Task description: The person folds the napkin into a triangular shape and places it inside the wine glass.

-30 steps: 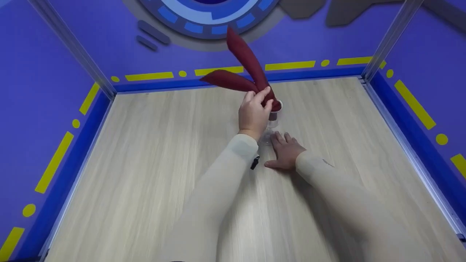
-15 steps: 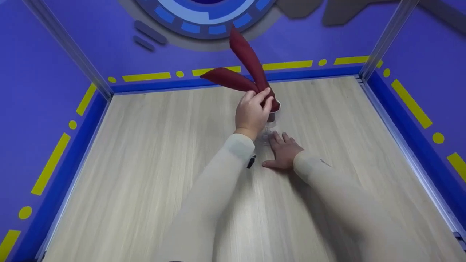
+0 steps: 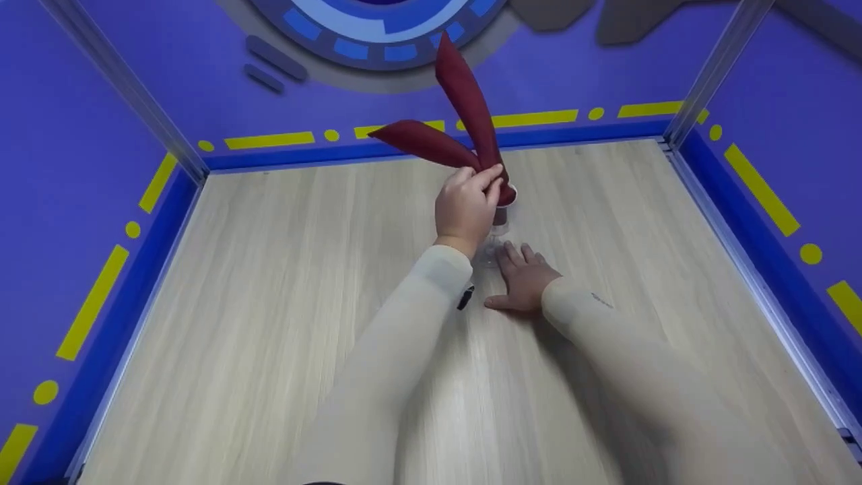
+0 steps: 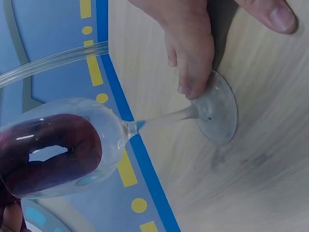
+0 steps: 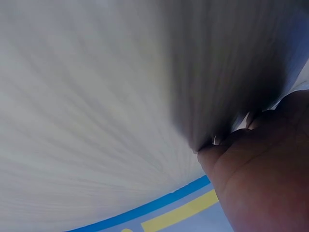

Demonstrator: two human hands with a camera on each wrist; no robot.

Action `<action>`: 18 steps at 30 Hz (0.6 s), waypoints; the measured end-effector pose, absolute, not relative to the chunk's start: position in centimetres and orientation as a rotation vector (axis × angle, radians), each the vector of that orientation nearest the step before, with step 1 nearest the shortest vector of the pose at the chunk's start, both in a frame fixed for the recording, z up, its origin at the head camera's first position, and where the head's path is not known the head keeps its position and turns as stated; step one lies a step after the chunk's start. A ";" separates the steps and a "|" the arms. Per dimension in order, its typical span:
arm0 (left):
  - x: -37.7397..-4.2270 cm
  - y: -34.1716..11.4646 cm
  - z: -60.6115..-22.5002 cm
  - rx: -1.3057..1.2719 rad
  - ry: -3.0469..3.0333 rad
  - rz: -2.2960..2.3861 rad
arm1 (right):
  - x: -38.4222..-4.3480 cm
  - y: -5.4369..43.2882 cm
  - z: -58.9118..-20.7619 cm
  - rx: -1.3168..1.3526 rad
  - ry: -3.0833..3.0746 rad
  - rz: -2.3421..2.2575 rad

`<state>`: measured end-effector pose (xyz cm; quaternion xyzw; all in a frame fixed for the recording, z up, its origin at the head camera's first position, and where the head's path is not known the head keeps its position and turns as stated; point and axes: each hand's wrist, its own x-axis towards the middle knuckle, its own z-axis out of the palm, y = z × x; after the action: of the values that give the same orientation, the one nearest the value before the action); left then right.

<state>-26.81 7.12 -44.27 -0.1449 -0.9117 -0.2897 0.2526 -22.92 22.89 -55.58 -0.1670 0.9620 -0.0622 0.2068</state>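
Note:
A stemmed wine glass [image 4: 114,133] stands upright on the table. A dark red cloth napkin [image 3: 465,101] has its lower part inside the bowl, bent in a loop. Two pointed leaves of it spread above the rim, one steep, the other leaning left. My left hand [image 3: 465,210] pinches the napkin just above the rim. Lying on the tabletop, my right hand [image 3: 531,283] has its fingers spread, with fingertips at the foot [image 4: 219,113] of the glass. The right wrist view shows mostly table and part of that hand [image 5: 265,169]; the glass is barely visible there.
The pale wood-grain table [image 3: 283,303] is bounded by blue-purple panels [image 3: 363,101] with yellow marks at the back and both sides. Metal posts [image 3: 714,74] stand at the back corners. A small black clip [image 3: 465,297] hangs at the left cuff.
The napkin's taller leaf has swung right and stands steeper. My left hand keeps its pinch at nearly the same spot, and the right hand stays by the glass foot.

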 end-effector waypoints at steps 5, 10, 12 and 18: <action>-26.8 7.3 -44.8 -0.397 -2.490 -0.792 | -22.8 22.8 -55.3 -0.466 2.689 -0.172; -26.9 7.2 -45.4 -0.395 -2.495 -0.816 | -22.6 22.7 -55.1 -0.466 2.679 -0.167; -26.9 7.3 -45.4 -0.394 -2.505 -0.824 | -22.5 22.7 -55.1 -0.473 2.680 -0.167; -26.9 7.2 -45.3 -0.408 -2.547 -0.804 | -22.3 22.9 -54.9 -0.479 2.694 -0.172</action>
<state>-26.94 7.20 -45.28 -0.1475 -0.9199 -0.2905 0.2182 -22.34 22.88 -54.92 -0.1713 0.9630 -0.0616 0.1987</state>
